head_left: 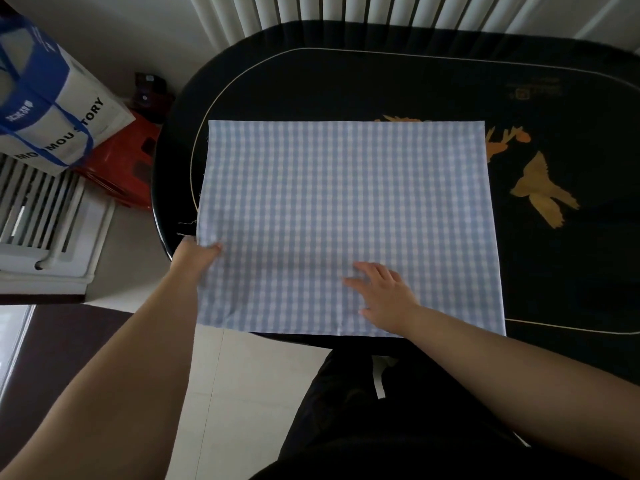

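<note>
A light blue and white checked cloth (346, 209) lies spread flat on a black oval table (554, 271); its near edge hangs slightly past the table's front edge. My left hand (197, 258) pinches the cloth's left edge near the front corner, thumb on top, fingers hidden beneath. My right hand (384, 292) lies flat on the cloth near its front edge, fingers spread and pointing left.
The table bears a gold bird painting (540, 192) to the right of the cloth. A white and blue bag (45, 109) and a red stool (121, 168) stand on the floor at left. White radiators (41, 216) line the left and far walls.
</note>
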A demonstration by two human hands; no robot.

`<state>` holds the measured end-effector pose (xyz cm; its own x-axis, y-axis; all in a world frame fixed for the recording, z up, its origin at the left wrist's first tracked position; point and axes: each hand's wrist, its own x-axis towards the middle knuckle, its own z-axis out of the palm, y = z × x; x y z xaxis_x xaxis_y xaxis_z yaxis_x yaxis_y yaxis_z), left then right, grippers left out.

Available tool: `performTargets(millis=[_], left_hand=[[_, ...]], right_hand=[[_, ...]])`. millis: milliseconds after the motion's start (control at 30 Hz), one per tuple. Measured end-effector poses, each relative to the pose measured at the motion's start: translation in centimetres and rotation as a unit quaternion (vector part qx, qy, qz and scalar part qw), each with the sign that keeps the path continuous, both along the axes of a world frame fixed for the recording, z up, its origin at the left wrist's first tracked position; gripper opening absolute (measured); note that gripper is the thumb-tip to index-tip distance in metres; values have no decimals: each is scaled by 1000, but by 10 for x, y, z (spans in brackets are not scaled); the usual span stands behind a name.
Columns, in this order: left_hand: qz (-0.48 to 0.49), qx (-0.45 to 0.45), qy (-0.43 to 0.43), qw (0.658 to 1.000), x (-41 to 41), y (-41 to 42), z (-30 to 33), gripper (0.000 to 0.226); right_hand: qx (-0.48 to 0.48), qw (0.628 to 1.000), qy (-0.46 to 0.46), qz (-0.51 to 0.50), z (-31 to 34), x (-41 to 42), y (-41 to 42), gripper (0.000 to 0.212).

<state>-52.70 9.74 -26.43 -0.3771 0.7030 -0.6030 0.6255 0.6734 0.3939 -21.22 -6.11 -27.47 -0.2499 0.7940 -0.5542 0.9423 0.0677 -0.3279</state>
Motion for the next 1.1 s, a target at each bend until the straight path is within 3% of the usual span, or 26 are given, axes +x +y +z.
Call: performTargets(millis=[200, 300, 367, 400, 433, 500, 533, 633, 733, 800, 867, 933, 1000, 1100], left_hand=[[-42, -66, -262, 962, 35, 11, 47, 33], [-122, -81, -353, 924, 75, 9, 81, 47], [-142, -56, -393, 907, 110, 2, 97, 60], [-142, -42, -404, 903, 129, -4, 103, 62], [-145, -31, -411, 899, 148, -9, 108, 63], [-177, -10, -422, 889, 186, -22, 114, 63], [-215, 1, -420, 882, 205, -29, 113, 64], [-352, 36, -387, 852, 264, -59, 105, 64], [-427, -11, -346, 836, 312, -95, 73, 61], [-443, -68, -304, 841, 330, -117, 54, 63], [-471, -27, -230, 851, 326, -126, 40, 60], [-476, 65, -148, 864, 316, -128, 30, 53], [-460, 119, -60, 878, 298, -126, 18, 49], [-455, 101, 53, 883, 271, -120, 2, 53]], right_hand=[[20, 999, 0, 47, -9, -10, -14, 60], [0, 997, 1, 74, -13, -7, -18, 54], [-14, 998, 44, 31, -12, -1, -14, 42], [-22, 993, 104, -52, -9, 3, -11, 36], [-35, 967, 178, -178, -7, 9, -8, 31], [-27, 862, 282, -420, 1, 29, -4, 24], [-6, 815, 306, -493, 5, 44, -3, 20], [1, 690, 363, -626, 18, 98, -11, 15], [-50, 635, 350, -687, 24, 147, -20, 39], [-88, 656, 280, -695, 21, 170, -22, 53], [-117, 700, 181, -681, 16, 176, -20, 54], [-114, 724, 173, -657, 13, 183, -23, 46], [-86, 788, 150, -591, 6, 186, -25, 38], [-57, 860, 40, -505, 1, 185, -28, 26]])
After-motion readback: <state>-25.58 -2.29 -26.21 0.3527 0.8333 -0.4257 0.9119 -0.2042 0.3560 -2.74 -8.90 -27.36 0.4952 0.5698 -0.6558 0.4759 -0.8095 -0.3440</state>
